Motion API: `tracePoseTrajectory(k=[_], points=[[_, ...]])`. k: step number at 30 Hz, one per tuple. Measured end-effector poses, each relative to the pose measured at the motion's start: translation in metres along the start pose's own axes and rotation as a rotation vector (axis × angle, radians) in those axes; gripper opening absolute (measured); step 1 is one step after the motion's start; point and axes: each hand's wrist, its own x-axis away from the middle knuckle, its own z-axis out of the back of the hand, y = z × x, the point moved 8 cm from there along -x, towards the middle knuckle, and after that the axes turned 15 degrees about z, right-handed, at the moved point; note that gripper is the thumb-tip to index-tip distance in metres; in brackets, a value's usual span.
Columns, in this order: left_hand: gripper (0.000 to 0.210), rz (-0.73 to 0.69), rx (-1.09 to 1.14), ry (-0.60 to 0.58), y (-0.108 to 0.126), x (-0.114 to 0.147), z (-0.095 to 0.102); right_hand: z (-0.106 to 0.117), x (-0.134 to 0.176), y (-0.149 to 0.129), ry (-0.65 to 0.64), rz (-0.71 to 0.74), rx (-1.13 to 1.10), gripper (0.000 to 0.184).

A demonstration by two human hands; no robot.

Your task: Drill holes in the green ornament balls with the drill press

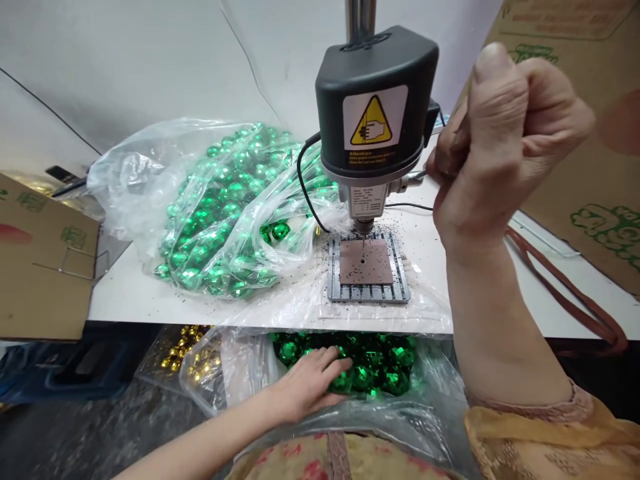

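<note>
My left hand (pixel 315 380) lies over shiny green faceted balls (pixel 365 377) in a clear plastic bag (pixel 420 413) below the table's front edge. Its fingers are stretched out, touching the balls; the thumb side is partly hidden. My right hand (pixel 500 133) is raised and closed at the side of a small black bench drill press (pixel 377 110). The metal feed lever (pixel 415 179) runs into its fingers. Under the drill bit (pixel 365 243), a brown square pad (pixel 377 273) with a dark hole rests on the slotted metal base (pixel 334 290). No ball sits on the pad.
A large clear bag of green balls (pixel 225 200) covers the table's left side. Dark shavings surround the base. Cardboard boxes stand at left (pixel 45 260) and right (pixel 590 147). A brown strap (pixel 565 287) hangs over the right edge. Gold balls (pixel 193 353) lie bagged below.
</note>
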Motion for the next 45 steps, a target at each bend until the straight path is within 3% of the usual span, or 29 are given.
tracePoseTrajectory(k=[3, 6, 9, 12, 15, 16, 19, 22, 25, 27, 30, 34, 37, 41, 43, 45], points=[[0.055, 0.235, -0.03, -0.05, -0.039, 0.02, -0.016, 0.0, -0.001, 0.001, 0.006, 0.024, -0.02, 0.041], [0.052, 0.465, -0.088, 0.061, -0.083, 0.034, -0.022, 0.001, 0.0, 0.002, 0.005, 0.02, -0.024, 0.041], [0.049, 0.504, -0.113, 0.143, -0.107, 0.043, -0.028, 0.001, 0.001, 0.001, -0.001, 0.013, -0.013, 0.041], [0.051, 0.447, -0.053, 0.213, -0.101, 0.045, -0.018, 0.002, 0.003, 0.001, 0.007, -0.015, -0.007, 0.042], [0.041, 0.355, 0.025, 0.234, -0.073, 0.027, 0.018, 0.003, 0.005, 0.002, 0.027, -0.053, -0.011, 0.042], [0.034, 0.304, 0.048, 0.268, -0.061, 0.016, 0.039, 0.004, 0.005, 0.001, 0.034, -0.05, -0.014, 0.041], [0.023, 0.147, 0.038, 0.52, -0.037, -0.03, 0.121, 0.004, 0.005, -0.002, 0.047, -0.037, -0.016, 0.04], [0.028, 0.134, -0.042, 0.624, -0.043, -0.095, 0.183, 0.003, 0.006, -0.002, 0.051, -0.067, -0.002, 0.039], [0.03, 0.259, -0.079, 0.516, -0.07, -0.16, 0.205, 0.004, 0.006, -0.004, 0.064, -0.046, -0.015, 0.04], [0.035, 0.293, -0.082, 0.462, -0.082, -0.188, 0.207, 0.004, 0.006, -0.004, 0.063, -0.03, -0.037, 0.038], [0.039, 0.279, -0.068, 0.438, -0.089, -0.203, 0.209, 0.004, 0.005, -0.001, 0.052, -0.034, -0.057, 0.038], [0.04, 0.211, 0.002, 0.459, -0.075, -0.186, 0.213, 0.005, 0.006, -0.001, 0.063, -0.028, -0.037, 0.041], [0.044, 0.171, 0.374, 0.475, -0.06, -0.158, 0.211, 0.005, 0.006, -0.002, 0.076, -0.033, -0.032, 0.04], [0.049, 0.205, 0.988, 0.193, -0.039, -0.139, 0.165, 0.003, 0.007, -0.003, 0.071, -0.039, -0.042, 0.039], [0.052, 0.216, 1.135, 0.075, -0.028, -0.138, 0.137, 0.004, 0.007, -0.003, 0.082, -0.054, -0.036, 0.039], [0.054, 0.226, 1.187, 0.04, -0.022, -0.14, 0.115, 0.005, 0.007, -0.004, 0.09, -0.052, -0.025, 0.039]])
